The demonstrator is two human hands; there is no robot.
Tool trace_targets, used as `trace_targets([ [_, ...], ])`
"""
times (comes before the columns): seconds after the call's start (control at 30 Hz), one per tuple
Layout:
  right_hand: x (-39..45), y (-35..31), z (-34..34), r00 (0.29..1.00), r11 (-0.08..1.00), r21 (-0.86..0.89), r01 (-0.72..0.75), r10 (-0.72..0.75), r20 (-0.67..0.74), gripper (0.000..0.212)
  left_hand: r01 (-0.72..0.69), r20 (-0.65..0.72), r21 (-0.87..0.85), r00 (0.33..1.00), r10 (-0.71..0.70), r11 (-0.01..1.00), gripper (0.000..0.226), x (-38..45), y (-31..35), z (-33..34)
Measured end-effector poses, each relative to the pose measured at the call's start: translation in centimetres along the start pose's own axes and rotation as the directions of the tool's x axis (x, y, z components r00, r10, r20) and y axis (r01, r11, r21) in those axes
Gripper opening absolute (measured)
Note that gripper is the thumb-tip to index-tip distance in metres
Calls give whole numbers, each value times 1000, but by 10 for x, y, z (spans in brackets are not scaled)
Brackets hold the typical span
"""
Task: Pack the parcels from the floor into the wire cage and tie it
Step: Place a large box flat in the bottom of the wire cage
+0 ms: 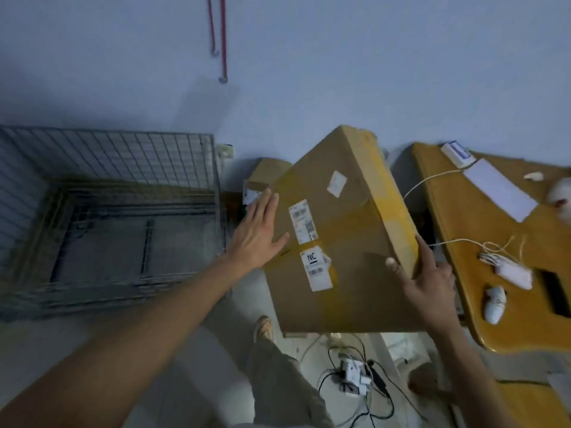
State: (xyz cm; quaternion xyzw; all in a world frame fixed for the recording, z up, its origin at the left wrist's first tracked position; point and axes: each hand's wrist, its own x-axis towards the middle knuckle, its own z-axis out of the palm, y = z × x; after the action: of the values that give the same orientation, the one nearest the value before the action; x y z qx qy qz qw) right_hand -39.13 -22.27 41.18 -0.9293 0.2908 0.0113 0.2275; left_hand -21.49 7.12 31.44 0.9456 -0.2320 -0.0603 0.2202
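Head view, looking down: a large cardboard box [336, 230], taped in yellow and carrying white shipping labels, is held tilted in the air between two bare hands. The left hand [258, 233] lies flat and spread against the box's left face, fingers pointing up and away. The right hand [428, 279] cups the lower right edge, thumb on top, fingers wrapped under the yellow-taped side. The hands are well apart, pressing the box from opposite sides.

The box's long axis runs from near the person's right hand up and away toward the wall. The wire cage [108, 217] stands on the floor to the left of the box, open at the top, with no parcels visible inside. The left hand is the nearer one to it, so the box likely has to swing leftward and down. A smaller box [265, 171] sits behind, between cage and held box. A wooden table [500, 242] lies to the right.
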Motion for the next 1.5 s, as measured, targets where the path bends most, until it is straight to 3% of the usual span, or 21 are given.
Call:
trace_targets([
  [0.2, -66, -49, -77, 991, 948, 290, 131, -115, -71, 82, 129, -19, 54, 992, -128, 990, 93, -102, -43, -72],
  [0.3, -88, -97, -91, 989, 850, 506, 146, -137, -55, 73, 324, 10, -90, 946, -324, 942, 94, -129, -66, -104],
  [0.4, -93, -137, -86, 983, 700, 710, 76, -174, 66, 62, 516, 118, -325, 853, -508, 792, 108, -143, -104, -129],
  [0.5, -68, -164, -59, 962, 672, 740, 18, -214, 170, 57, 561, 114, -630, 751, -651, 537, 102, -155, -138, -160],
  [0.57, -50, -183, -30, 943, 642, 765, -40, -229, 242, 47, 528, 82, -731, 696, -713, 432, 97, -170, -169, -176],
  [0.73, -5, -220, 59, 867, 664, 725, -182, -240, 437, 72, 491, 15, -799, 595, -804, 349, 55, -222, -209, -201],
  [0.87, 4, -257, 117, 787, 668, 687, -285, -247, 566, 66, 487, -56, -815, 474, -879, 314, 57, -256, -221, -203],
  [0.93, 3, -269, 141, 759, 692, 649, -316, -226, 610, 79, 494, -53, -827, 407, -912, 269, 59, -272, -229, -198],
  [0.97, 1, -275, 150, 748, 698, 645, -311, -238, 619, 77, 493, -47, -835, 378, -924, 244, 59, -280, -234, -195],
  [1.03, -3, -290, 160, 746, 719, 634, -285, -249, 618, 51, 506, -22, -839, 337, -941, 201, 62, -287, -240, -194],
  [1.13, -7, -308, 175, 716, 783, 565, -262, -235, 658, 41, 529, 39, -834, 336, -941, 154, 62, -296, -257, -193],
  [1.3, -30, -330, 201, 746, 801, 541, -255, -194, 638, 25, 547, 77, -831, 292, -953, 100, 83, -320, -310, -180],
  [1.4, -53, -339, 230, 737, 803, 521, -290, -160, 656, 41, 530, 73, -841, 313, -947, 110, 86, -328, -347, -190],
  [1.5, -76, -353, 261, 762, 767, 515, -384, -52, 646, 51, 561, 39, -805, 371, -928, 191, 88, -329, -386, -212],
])
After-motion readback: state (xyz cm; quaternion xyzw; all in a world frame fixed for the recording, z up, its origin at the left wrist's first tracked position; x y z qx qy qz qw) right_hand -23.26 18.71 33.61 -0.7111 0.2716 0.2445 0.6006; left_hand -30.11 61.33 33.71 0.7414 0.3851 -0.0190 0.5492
